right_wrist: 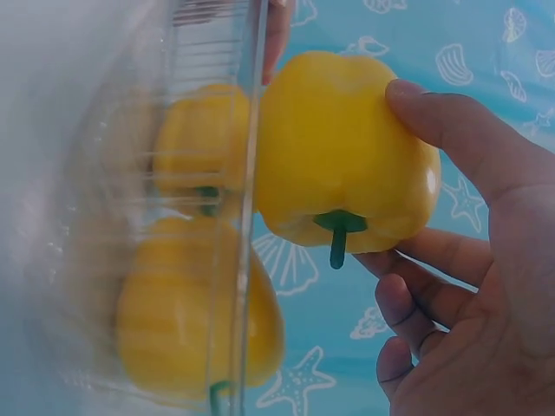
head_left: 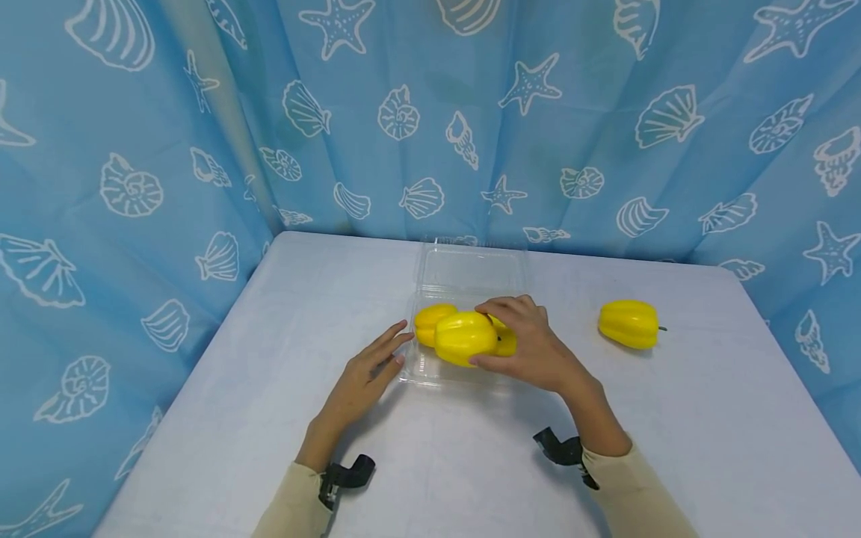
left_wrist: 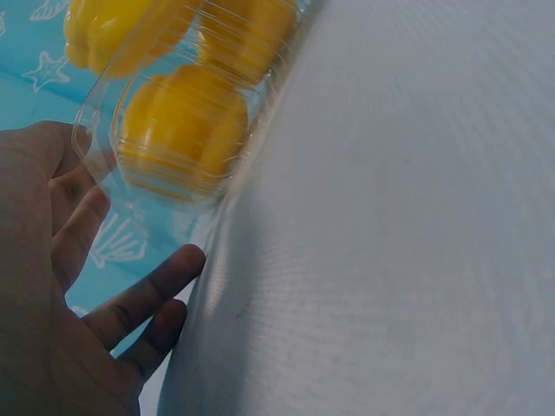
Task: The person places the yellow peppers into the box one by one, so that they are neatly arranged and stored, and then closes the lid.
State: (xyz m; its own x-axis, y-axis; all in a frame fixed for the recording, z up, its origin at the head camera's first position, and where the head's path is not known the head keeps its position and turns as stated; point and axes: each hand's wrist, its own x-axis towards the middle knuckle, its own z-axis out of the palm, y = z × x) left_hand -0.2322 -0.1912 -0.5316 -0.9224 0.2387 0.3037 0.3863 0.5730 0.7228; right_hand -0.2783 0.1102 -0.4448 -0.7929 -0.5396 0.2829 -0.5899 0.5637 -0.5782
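Note:
My right hand (head_left: pixel 534 344) grips a yellow bell pepper (head_left: pixel 466 338) between thumb and fingers, its green stem (right_wrist: pixel 338 238) showing in the right wrist view. The pepper is at the rim of a clear plastic clamshell box (head_left: pixel 430 371), over its base. Inside that base sit two more yellow peppers, one at the left (head_left: pixel 425 323) and another (right_wrist: pixel 195 312) partly hidden in the head view by the held one. At the box's left side, my left hand (head_left: pixel 363 377) has its fingers extended, fingertips right at the clear wall.
Behind the base, the box's clear lid (head_left: pixel 473 269) lies folded back near the table's far edge. Another yellow pepper (head_left: pixel 628 324) lies on the white-covered table (head_left: pixel 323 299) to the right. A blue shell-print curtain (head_left: pixel 397 149) surrounds the table's back and sides.

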